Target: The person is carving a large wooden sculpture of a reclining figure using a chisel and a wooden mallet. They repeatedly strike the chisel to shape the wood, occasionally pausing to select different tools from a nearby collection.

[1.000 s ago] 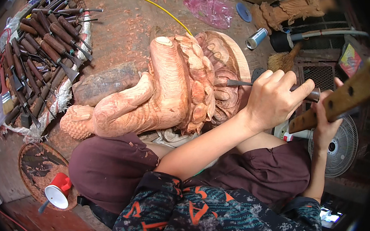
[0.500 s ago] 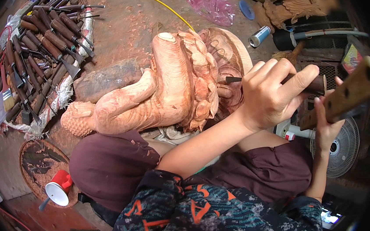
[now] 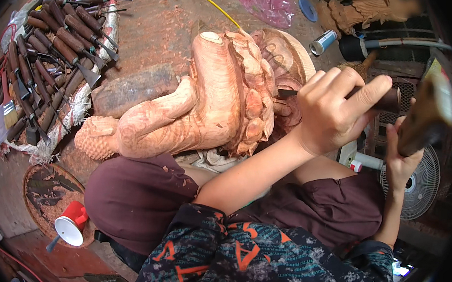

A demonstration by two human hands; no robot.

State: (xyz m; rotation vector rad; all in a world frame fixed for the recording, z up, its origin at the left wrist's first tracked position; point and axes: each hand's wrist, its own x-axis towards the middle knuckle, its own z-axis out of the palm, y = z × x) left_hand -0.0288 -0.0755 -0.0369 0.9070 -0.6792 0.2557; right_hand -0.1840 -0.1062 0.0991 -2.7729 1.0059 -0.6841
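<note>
My left hand (image 3: 328, 108) is closed around the brown wooden handle of a chisel (image 3: 392, 100). Its dark blade points left, at the base end of a carved wooden figure (image 3: 211, 96). The figure lies on its side, its knobbly head at the left, with petal-like carving around the base at the right. Whether the edge touches the wood is hard to see behind my hand. Farther right, my right hand (image 3: 401, 160) grips a wooden mallet (image 3: 426, 110), blurred and raised near the chisel's butt end. The mallet and handle appear apart.
Many chisels (image 3: 70, 44) lie on a white sack at the far left, beside a paintbrush (image 3: 8, 114). A red mug (image 3: 72, 224) stands on a round tray of shavings (image 3: 37, 211). A fan (image 3: 421, 188), a spray can (image 3: 324, 42) and another carving (image 3: 357, 11) are at the right.
The mallet has swung and now shows more end-on, with blur. My left hand keeps its hold on the chisel. The whole scene has shifted slightly in view.
</note>
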